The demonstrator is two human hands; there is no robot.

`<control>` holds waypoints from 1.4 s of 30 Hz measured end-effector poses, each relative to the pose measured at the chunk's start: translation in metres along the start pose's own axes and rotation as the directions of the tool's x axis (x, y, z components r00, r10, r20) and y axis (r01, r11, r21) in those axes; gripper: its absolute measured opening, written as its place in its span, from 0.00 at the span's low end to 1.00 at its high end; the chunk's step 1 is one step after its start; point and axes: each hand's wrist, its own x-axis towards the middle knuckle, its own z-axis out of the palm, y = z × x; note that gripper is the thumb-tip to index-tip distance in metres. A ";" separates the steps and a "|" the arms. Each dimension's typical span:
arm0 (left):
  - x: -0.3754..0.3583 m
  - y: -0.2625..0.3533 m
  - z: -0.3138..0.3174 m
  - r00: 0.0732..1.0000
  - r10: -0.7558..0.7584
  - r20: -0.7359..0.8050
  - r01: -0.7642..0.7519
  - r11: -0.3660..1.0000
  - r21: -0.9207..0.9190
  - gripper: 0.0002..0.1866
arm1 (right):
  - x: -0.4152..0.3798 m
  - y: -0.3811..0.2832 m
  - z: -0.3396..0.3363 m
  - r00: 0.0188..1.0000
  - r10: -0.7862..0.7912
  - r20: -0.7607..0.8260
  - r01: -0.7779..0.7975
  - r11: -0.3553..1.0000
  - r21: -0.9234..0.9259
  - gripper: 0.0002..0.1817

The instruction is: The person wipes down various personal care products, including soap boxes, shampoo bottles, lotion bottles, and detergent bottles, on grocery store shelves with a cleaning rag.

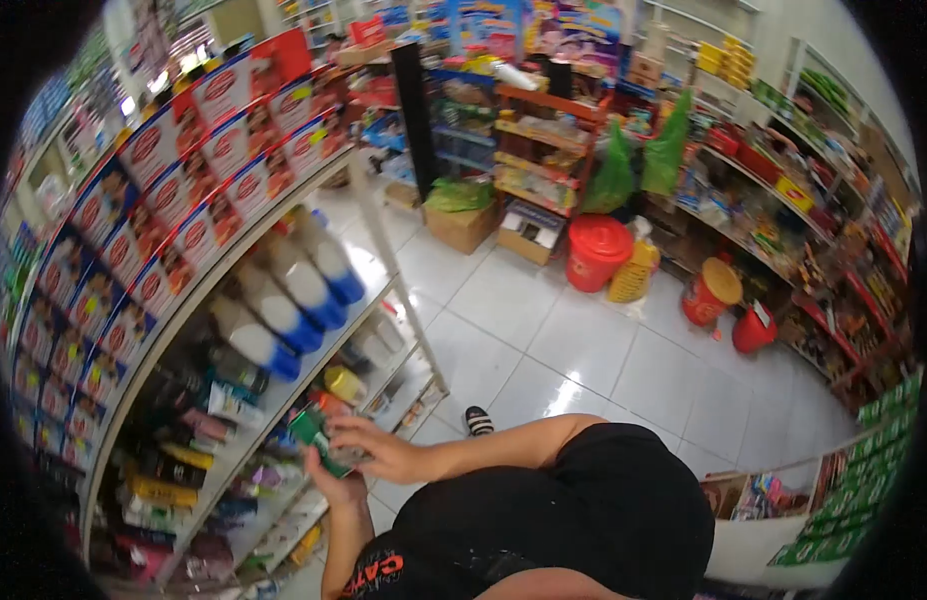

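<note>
A green pack [311,428] with a pale patch is held in front of the lower shelves at the left; blur hides its exact kind. My left hand [335,486] grips it from below, thumb along its side. Over its near side lies my right hand [378,450], fingers bent and pressed against it; the fingertips are partly hidden. Just behind the pack, a yellow-capped container [344,384] stands on the shelf. Above my hands, white bottles with blue ends [308,290] are lined up on a higher shelf.
Red-and-white boxes [193,190] fill the top of the left rack. Across the tiled floor [493,345] stand a red lidded bin [598,252], a yellow sack [634,268], red buckets [710,292] and a cardboard box [459,225]. Stocked shelves [763,230] curve along the right.
</note>
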 end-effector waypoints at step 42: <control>0.004 0.530 -0.122 0.015 0.995 0.095 0.122 -0.096 0.988 0.35 | 0.001 0.048 -0.096 0.839 0.500 -0.217 -0.445 0.858 0.256 0.19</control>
